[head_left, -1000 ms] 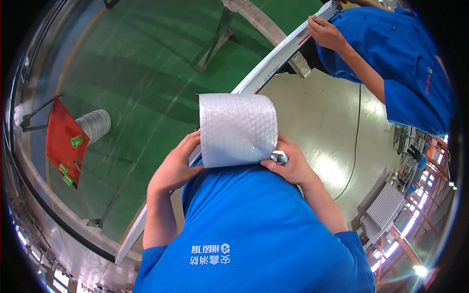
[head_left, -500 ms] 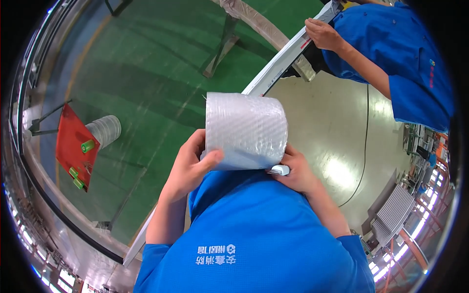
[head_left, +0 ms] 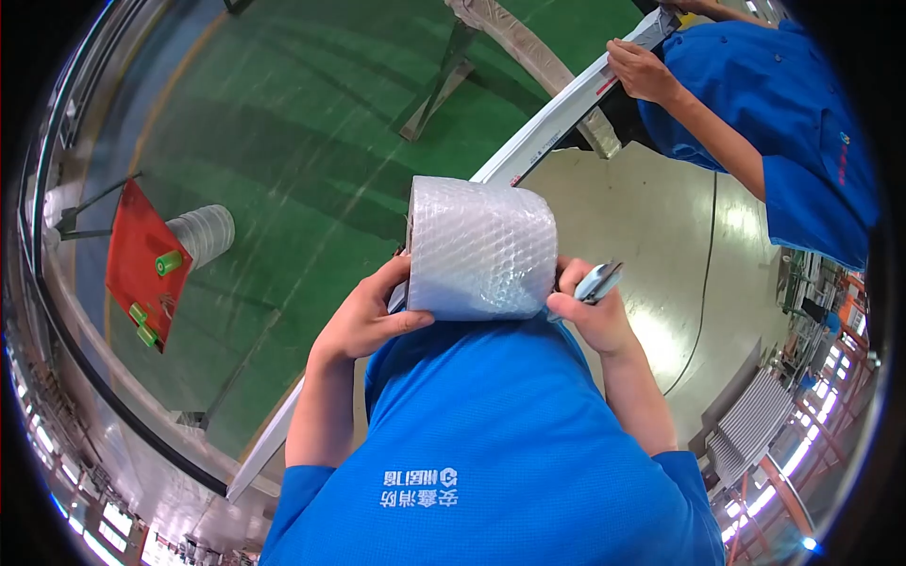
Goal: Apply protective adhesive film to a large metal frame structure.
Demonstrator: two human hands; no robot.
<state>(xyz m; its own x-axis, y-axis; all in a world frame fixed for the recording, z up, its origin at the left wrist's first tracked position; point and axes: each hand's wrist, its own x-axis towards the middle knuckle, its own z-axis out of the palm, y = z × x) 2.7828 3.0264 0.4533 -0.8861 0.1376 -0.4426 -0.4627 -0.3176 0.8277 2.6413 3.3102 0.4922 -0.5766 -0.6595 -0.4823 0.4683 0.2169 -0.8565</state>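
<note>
A roll of bubble wrap (head_left: 483, 247) is held upright-ended sideways in front of my blue shirt, its axis running left to right. My left hand (head_left: 368, 316) grips its left end, the thumb along the lower edge and the fingers partly hidden behind. Against the right end rests my right hand (head_left: 595, 316), closed around a pale blue-white utility knife (head_left: 596, 281) whose dark, metallic end points up and right. Beyond the roll, a long white profile (head_left: 557, 123) runs diagonally away, partly covered by the roll.
A co-worker's hand (head_left: 644, 71) holds the profile's far end at upper right. At left stands a red board (head_left: 132, 259) with green rolls (head_left: 168, 262) and a clear wrapped roll (head_left: 208, 234). A wrapped support beam (head_left: 519, 42) crosses behind the profile. A dark cable (head_left: 706, 274) lies on the floor.
My right hand has turned, so the knife now points up and right, beside the roll. The roll has shifted slightly right, and my left hand has moved with it.
</note>
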